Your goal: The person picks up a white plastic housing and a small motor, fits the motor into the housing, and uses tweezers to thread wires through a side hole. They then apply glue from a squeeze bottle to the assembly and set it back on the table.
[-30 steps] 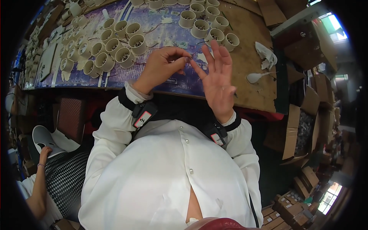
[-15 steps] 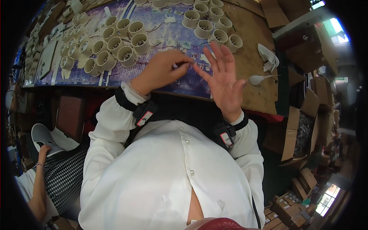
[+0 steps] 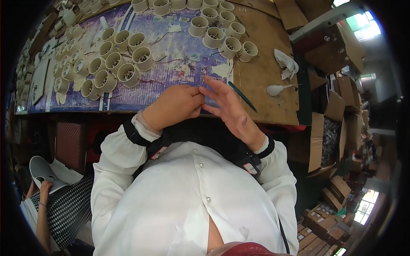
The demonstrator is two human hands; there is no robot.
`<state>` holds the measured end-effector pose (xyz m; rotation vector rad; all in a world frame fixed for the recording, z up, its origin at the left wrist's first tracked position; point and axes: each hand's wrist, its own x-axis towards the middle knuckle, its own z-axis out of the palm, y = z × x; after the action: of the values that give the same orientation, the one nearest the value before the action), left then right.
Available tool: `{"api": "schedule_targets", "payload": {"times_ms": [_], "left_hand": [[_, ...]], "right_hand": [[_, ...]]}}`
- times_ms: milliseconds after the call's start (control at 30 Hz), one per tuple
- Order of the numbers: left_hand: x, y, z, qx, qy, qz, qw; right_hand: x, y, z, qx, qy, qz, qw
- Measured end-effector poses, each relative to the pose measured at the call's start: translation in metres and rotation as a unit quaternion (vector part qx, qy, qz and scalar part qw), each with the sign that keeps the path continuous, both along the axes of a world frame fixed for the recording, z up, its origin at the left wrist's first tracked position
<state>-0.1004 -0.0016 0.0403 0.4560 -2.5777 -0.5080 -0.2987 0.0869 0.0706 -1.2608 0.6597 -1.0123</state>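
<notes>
My left hand (image 3: 177, 106) is closed, its fingers curled and the thumb side turned toward my right hand (image 3: 235, 114). Its fingertips meet the fingers of the right hand; whatever they pinch is hidden. The right hand is open, fingers stretched out toward the left. Both are over the table's near edge. Just beyond the right hand, a slim dark green pen-like tool (image 3: 242, 97) lies on the table. A group of white round cups (image 3: 129, 75) with small dark and light bits inside stands beyond the left hand, thin reddish wires trailing from some.
More filled cups (image 3: 213, 38) stand at the far middle. Right of them lie crumpled white paper (image 3: 286, 64) and a white bulb with a thin tip (image 3: 275, 89). Cardboard boxes (image 3: 329, 141) crowd the right side. Another person's hand (image 3: 46, 186) is at lower left.
Both hands have come nearer to my body, and the right hand has tilted leftward. The left fingers have curled in more. The view has shifted, and the green tool now shows.
</notes>
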Motion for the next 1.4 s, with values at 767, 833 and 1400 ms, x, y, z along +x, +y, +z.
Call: {"api": "schedule_targets", "payload": {"times_ms": [767,833,1400], "left_hand": [[0.038,-0.011,-0.018,0.179,0.085,0.182,0.963],[0.044,-0.013,-0.02,0.194,0.094,0.18,0.96],[0.008,-0.007,-0.015,0.261,0.197,0.025,0.945]], "right_hand": [[-0.049,-0.137,-0.014,-0.346,0.714,-0.317,0.519],[-0.047,-0.131,-0.007,-0.313,0.631,-0.195,0.683],[-0.029,-0.016,-0.013,-0.043,0.326,-0.197,0.924]]}}
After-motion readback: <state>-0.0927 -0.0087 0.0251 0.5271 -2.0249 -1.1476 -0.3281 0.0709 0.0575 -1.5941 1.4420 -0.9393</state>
